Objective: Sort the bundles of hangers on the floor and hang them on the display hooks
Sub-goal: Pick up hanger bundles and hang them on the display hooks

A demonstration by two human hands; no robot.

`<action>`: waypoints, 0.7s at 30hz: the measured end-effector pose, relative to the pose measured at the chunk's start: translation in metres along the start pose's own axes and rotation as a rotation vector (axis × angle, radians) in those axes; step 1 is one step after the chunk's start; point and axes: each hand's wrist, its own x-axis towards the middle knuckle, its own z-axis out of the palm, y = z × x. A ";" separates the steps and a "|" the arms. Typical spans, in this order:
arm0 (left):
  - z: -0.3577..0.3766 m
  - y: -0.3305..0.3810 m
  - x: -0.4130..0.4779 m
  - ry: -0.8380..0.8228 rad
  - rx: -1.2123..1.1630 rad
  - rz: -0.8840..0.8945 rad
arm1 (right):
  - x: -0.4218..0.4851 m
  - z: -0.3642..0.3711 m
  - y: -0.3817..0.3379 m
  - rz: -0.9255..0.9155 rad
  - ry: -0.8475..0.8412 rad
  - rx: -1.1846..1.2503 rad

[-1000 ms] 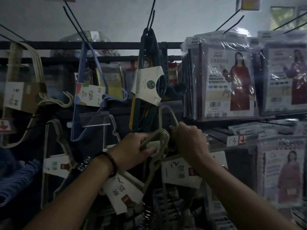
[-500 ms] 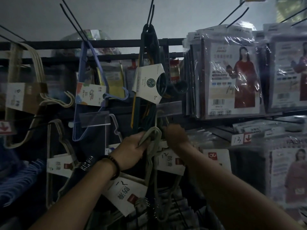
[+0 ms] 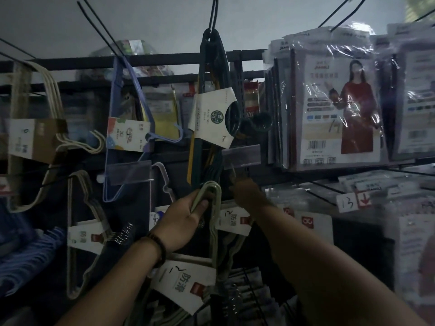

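My left hand (image 3: pixel 186 217) grips the top bend of a pale green hanger bundle (image 3: pixel 213 231), whose white label (image 3: pixel 183 283) hangs below my wrist. My right hand (image 3: pixel 247 196) is blurred, its fingers curled at the top of a second labelled bundle (image 3: pixel 233 220), just under a clear price-tag holder (image 3: pixel 240 156) on a display hook. A dark green hanger bundle (image 3: pixel 211 109) hangs on the hook above both hands.
Blue hangers (image 3: pixel 124 128) and cream hangers (image 3: pixel 35 137) hang on hooks to the left, and another cream bundle (image 3: pixel 82 234) hangs lower. Bagged garment packs (image 3: pixel 334 109) fill the hooks on the right. Bare wire hooks (image 3: pixel 101 29) jut out overhead.
My right hand has moved up and left, away from the wide grip on the bundle toward the hook under the tag holder. My left hand keeps its hold and has risen slightly.
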 end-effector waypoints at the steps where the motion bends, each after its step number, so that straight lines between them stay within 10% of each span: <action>1: 0.000 0.001 -0.001 0.005 0.002 0.001 | -0.006 -0.006 0.003 0.016 -0.011 0.018; 11: 0.009 0.012 -0.006 0.063 -0.070 0.077 | -0.154 -0.062 -0.012 -0.231 0.287 0.364; 21: 0.034 0.043 0.003 0.010 -0.109 -0.121 | -0.174 -0.049 -0.027 -0.085 0.064 -0.012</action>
